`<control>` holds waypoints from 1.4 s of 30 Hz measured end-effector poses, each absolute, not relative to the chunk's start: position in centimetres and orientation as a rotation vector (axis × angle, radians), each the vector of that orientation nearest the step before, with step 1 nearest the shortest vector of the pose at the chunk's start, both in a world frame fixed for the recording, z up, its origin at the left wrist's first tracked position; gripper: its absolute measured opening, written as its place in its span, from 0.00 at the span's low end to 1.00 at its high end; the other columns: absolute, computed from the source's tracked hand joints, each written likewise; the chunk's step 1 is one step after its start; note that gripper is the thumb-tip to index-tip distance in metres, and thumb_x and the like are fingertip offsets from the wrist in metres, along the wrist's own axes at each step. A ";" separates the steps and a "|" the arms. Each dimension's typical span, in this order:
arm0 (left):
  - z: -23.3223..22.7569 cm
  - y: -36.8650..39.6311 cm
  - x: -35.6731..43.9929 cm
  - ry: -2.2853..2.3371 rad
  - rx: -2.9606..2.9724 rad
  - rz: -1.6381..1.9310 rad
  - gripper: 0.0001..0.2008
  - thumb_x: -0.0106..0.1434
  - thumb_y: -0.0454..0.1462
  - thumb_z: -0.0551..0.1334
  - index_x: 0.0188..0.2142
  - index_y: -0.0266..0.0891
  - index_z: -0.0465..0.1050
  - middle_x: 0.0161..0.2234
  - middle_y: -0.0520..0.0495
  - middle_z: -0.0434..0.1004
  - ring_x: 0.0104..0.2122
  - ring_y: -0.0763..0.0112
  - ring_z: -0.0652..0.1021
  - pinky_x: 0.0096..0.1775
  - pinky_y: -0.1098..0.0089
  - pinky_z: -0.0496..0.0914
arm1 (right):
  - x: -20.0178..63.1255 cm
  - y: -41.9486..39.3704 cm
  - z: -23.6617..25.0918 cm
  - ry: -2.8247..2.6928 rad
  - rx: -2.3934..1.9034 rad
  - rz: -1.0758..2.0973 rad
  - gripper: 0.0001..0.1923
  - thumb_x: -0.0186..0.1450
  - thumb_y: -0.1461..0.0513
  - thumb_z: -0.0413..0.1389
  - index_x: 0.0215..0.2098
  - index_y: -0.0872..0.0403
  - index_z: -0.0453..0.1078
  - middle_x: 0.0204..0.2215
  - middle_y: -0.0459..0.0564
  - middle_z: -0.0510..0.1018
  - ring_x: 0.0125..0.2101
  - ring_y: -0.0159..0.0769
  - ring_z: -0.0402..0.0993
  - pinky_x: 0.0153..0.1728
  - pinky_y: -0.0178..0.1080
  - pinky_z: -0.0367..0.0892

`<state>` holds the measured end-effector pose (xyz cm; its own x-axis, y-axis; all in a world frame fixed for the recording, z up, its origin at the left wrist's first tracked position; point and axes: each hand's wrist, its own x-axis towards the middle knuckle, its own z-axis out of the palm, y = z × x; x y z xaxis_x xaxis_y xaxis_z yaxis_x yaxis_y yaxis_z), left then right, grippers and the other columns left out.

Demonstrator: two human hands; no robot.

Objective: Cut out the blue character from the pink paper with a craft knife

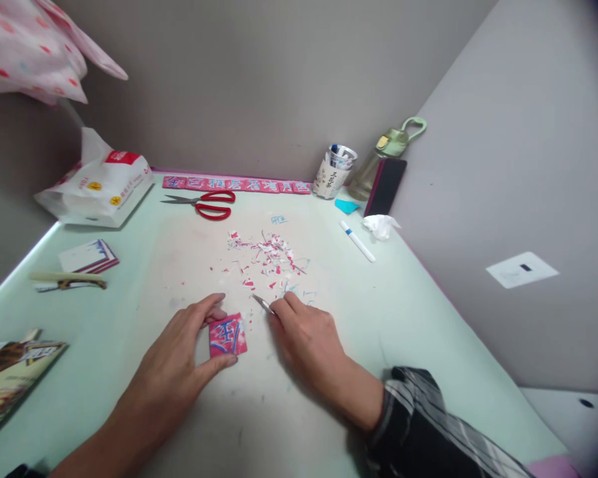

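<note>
Tabletop (428,318): left hand (179,358) pinching red paper square (227,336), right hand (306,338) gripping blade (262,303); scraps (266,255), scissors (204,202) beyond, well apart.

A pale green table (418,312) with a worn whitish middle carries everything. Under the left hand (179,362) lies a small red paper square with blue and white strokes (227,336); the right hand (309,338) rests just beside it, holding a thin metal blade (262,303). Just beyond both hands lie scattered red and white paper scraps (266,255). Farther off lie red-handled scissors (206,202), a strip of red cut-paper squares (236,184) and a white marker pen (357,241).
</note>
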<state>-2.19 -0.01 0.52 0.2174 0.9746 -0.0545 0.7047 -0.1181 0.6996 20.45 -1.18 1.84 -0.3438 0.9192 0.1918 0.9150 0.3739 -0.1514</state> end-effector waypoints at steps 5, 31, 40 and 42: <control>0.8 -0.3 -2.0 1.556 1.916 0.630 0.34 0.59 0.48 0.67 0.62 0.49 0.61 0.53 0.44 0.77 0.54 0.49 0.77 0.55 0.49 0.71 | 20.6 -1.6 3.0 -2.351 -1.497 -0.049 0.09 0.73 0.58 0.57 0.37 0.55 0.71 0.33 0.51 0.75 0.33 0.40 0.69 0.32 0.39 0.58; 1.6 -2.9 -0.1 1.160 1.738 0.840 0.30 0.64 0.46 0.65 0.63 0.55 0.58 0.59 0.45 0.72 0.52 0.58 0.81 0.54 0.54 0.76 | 21.9 -2.1 4.3 -2.130 -1.296 0.821 0.08 0.71 0.65 0.53 0.34 0.56 0.73 0.31 0.48 0.76 0.29 0.32 0.65 0.34 0.37 0.59; 3.7 -2.5 0.4 1.012 1.074 0.977 0.34 0.57 0.46 0.73 0.60 0.45 0.63 0.48 0.45 0.76 0.47 0.62 0.80 0.48 0.65 0.75 | 21.3 -2.3 4.9 -1.872 -1.130 1.132 0.08 0.64 0.64 0.55 0.26 0.54 0.65 0.21 0.39 0.62 0.23 0.27 0.55 0.25 0.32 0.53; 3.9 -2.5 0.3 0.952 1.042 0.964 0.34 0.58 0.46 0.73 0.60 0.45 0.63 0.44 0.47 0.77 0.43 0.64 0.80 0.44 0.67 0.75 | 21.4 -2.2 5.2 -1.797 -1.086 1.250 0.09 0.62 0.63 0.55 0.24 0.54 0.64 0.19 0.38 0.61 0.22 0.26 0.54 0.24 0.31 0.53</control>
<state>0.33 -2.53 3.89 0.2856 0.9448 -0.1605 -0.1723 0.2153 0.9612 21.43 -2.19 5.16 -0.4170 0.9061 0.0708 0.2484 0.1886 -0.9501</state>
